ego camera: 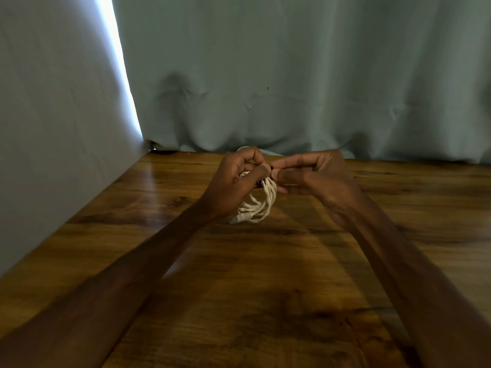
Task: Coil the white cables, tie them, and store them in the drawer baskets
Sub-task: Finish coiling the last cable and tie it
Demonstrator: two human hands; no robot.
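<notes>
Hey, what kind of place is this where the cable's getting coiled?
Probably an indoor room, at a wood-grain tabletop set against pale grey-green curtains. A strip of daylight at the curtains' left edge suggests a window behind. The left hand and right hand hold a coiled white cable.

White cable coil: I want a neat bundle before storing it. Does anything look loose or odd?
One thing: the plug end pokes out at the lower left of the white cable coil, free of the loops. The left hand and right hand grip its top.
</notes>
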